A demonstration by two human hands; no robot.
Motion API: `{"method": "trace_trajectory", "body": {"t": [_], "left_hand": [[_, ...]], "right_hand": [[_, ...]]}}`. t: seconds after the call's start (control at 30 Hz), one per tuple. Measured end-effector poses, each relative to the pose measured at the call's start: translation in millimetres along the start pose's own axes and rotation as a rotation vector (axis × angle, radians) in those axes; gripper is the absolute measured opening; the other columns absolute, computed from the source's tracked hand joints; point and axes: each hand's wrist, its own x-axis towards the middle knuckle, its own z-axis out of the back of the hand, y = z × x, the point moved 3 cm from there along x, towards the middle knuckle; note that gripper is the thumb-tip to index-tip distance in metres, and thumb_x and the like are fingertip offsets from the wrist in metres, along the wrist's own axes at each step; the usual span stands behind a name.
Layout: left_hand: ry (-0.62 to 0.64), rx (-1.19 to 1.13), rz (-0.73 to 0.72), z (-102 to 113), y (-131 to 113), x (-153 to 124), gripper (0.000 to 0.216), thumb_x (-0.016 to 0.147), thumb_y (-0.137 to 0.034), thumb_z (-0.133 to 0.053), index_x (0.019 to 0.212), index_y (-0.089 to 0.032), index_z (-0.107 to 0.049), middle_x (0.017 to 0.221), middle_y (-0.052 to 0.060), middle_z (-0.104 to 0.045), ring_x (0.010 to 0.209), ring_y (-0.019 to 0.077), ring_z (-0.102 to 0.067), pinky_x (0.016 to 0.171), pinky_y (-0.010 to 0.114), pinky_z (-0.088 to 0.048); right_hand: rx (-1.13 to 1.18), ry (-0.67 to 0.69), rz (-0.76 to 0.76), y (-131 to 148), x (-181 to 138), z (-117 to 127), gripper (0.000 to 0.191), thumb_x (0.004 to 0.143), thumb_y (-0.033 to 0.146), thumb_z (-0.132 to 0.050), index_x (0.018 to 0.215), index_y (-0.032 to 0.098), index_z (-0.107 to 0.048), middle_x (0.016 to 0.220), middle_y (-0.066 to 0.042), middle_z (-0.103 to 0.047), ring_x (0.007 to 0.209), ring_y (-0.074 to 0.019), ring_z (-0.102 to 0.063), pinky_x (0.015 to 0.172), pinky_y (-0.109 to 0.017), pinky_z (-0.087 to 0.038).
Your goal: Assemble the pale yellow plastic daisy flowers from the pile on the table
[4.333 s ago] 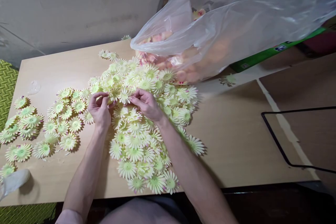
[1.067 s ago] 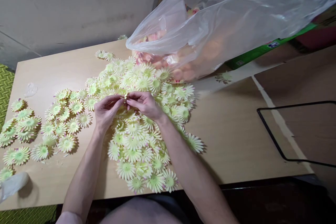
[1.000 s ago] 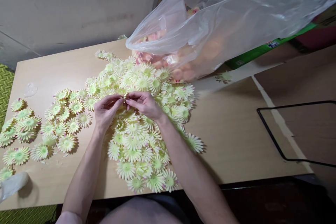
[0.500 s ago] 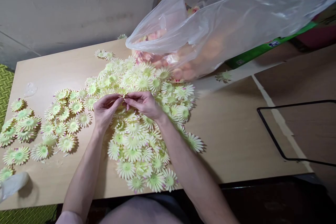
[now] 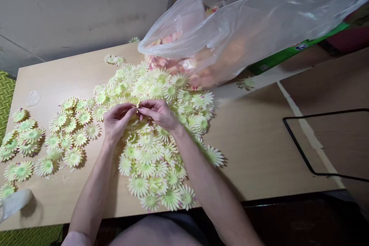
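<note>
- We are pinching a small pale-yellow petalled piece between the fingertips of our left hand and our right hand; both hands are grasping it with bent fingers, and its outline is too small to read fully.
- We are holding it mid-scene, over a broad heap of pale yellow-green, daisy-shaped flower pieces with pink-purple petal tips.
- To the left of our hands, a looser cluster of the same flowers is lying on the light wood-grain tabletop, and a smaller group of flowers is sitting further left.
- At the near left corner, a whitish translucent object is resting on the tabletop.
- On the far side, a large translucent plastic bag is sagging beside the heap, with pink and peach pieces showing through it.
- To the right, a thin bent black rod is standing out against a brown surface.
- Behind the tabletop, a grey wall is rising.
</note>
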Motion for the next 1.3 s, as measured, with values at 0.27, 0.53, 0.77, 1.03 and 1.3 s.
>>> {"method": "trace_trajectory", "body": {"t": [0.27,0.53,0.77,1.03,1.3], "left_hand": [[0.008,0.045,-0.094,2.5,0.9,0.4,0.015,0.077,-0.02,-0.074,0.092,-0.02,-0.072,0.085,0.003,-0.075,0.08,0.0147,-0.073,0.072,0.025,-0.061],[0.057,0.035,-0.091,-0.9,-0.1,-1.2,0.021,0.077,-0.023,-0.074,0.098,-0.02,-0.076,0.094,0.006,-0.076,0.084,0.0168,-0.074,0.078,0.029,-0.063],[-0.01,0.146,-0.142,-0.6,-2.0,-0.8,0.014,0.077,-0.024,-0.075,0.09,-0.019,-0.077,0.084,0.005,-0.077,0.073,0.0153,-0.073,0.068,0.026,-0.063],[-0.024,0.195,-0.145,-0.3,-3.5,-1.1,0.012,0.08,-0.025,-0.072,0.089,-0.017,-0.075,0.081,0.004,-0.076,0.068,0.0129,-0.071,0.063,0.023,-0.06],[-0.051,0.116,-0.061,0.7,-3.2,0.1,0.014,0.081,-0.028,-0.072,0.089,-0.017,-0.074,0.082,0.005,-0.076,0.071,0.0125,-0.071,0.065,0.023,-0.06]], "right_hand": [[-0.032,-0.04,-0.023,0.5,-0.3,-1.0,0.015,0.079,0.029,-0.074,0.088,0.017,-0.075,0.07,0.0,-0.07,0.06,-0.0095,-0.065,0.059,-0.021,-0.056],[0.005,-0.045,-0.014,1.0,-0.4,-1.6,0.015,0.079,0.028,-0.074,0.091,0.019,-0.075,0.077,-0.001,-0.072,0.064,-0.0099,-0.066,0.06,-0.022,-0.058],[-0.065,-0.027,-0.023,5.1,-0.5,-3.8,0.021,0.077,0.034,-0.076,0.089,0.016,-0.073,0.071,0.0,-0.069,0.061,-0.0098,-0.063,0.058,-0.022,-0.055],[-0.093,-0.017,-0.018,4.8,-0.7,-4.0,0.021,0.079,0.034,-0.074,0.09,0.016,-0.073,0.073,-0.001,-0.068,0.064,-0.0102,-0.063,0.06,-0.023,-0.056],[-0.072,-0.009,-0.028,5.9,-1.7,-4.2,0.019,0.083,0.032,-0.071,0.091,0.015,-0.07,0.073,0.0,-0.067,0.065,-0.0099,-0.064,0.062,-0.024,-0.058]]}}
